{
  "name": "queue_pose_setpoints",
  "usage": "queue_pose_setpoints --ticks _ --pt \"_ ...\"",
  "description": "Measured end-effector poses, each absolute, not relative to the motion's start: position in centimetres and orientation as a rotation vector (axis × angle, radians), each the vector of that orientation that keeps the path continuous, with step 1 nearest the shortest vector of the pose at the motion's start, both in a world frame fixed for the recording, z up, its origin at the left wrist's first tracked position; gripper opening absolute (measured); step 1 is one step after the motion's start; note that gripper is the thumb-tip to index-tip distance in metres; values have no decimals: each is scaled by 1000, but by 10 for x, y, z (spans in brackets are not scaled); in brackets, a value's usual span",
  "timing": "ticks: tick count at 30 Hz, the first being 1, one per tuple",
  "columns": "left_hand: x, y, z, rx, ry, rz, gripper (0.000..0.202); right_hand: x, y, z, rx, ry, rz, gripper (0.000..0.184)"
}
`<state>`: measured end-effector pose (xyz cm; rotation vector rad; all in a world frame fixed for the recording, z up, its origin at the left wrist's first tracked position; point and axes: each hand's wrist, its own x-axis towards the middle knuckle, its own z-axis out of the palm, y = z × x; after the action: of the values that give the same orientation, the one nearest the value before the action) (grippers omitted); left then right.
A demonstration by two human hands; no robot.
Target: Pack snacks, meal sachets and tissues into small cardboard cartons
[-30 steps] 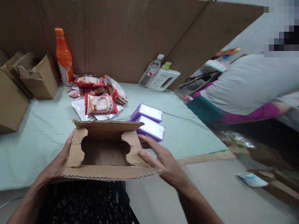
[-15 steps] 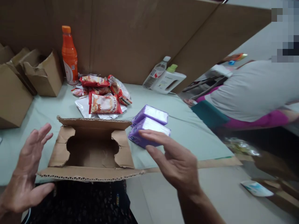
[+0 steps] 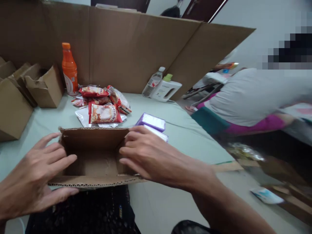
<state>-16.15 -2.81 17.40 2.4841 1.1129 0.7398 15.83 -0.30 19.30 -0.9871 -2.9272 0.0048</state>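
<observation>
A cardboard box [image 3: 95, 162] with its top open stands at the near edge of the table. Over its left side lies my left hand [image 3: 46, 169], fingers on the side and thumb outside the front flap, gripping that corner. My right hand [image 3: 143, 152] is curled over the right side, fingertips inside the box. The side flaps are folded inward, partly hidden by my hands. Just beyond the right hand lie two purple-and-white tissue packs [image 3: 152, 122], the nearer one mostly covered by it. Behind the box are red-and-white snack packets [image 3: 104, 113] on silvery wrapping.
An orange bottle [image 3: 70, 70] and smaller cardboard boxes [image 3: 45, 86] stand at the back left. A clear bottle [image 3: 153, 83] and a white jug [image 3: 167, 89] with a green cap lean by the cardboard screen [image 3: 117, 48]. To the right sits another person [image 3: 241, 97].
Both hands have come inward onto the box from its two sides. The side flaps, spread outward before, are now pushed down inside. The view has shifted slightly.
</observation>
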Motion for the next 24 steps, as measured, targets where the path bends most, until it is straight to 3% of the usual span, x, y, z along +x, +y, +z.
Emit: queue_pose_setpoints --ticks 4,7,14,20,24 --pt "-179 -39 146 2605 1261 1003 64 209 -30 156 -1178 -2537 131 24" --pt "-184 -45 127 2568 1300 1081 69 219 -44 125 -1215 -2402 184 30" --pt "-204 -52 116 2544 1173 891 55 259 -38 112 -1290 -2119 36 28" --pt "-210 -57 118 2653 1157 798 66 296 8 70 -1774 -2122 -207 66" --pt "-204 -62 122 2650 1185 734 72 295 13 54 -1900 -2159 -177 73"
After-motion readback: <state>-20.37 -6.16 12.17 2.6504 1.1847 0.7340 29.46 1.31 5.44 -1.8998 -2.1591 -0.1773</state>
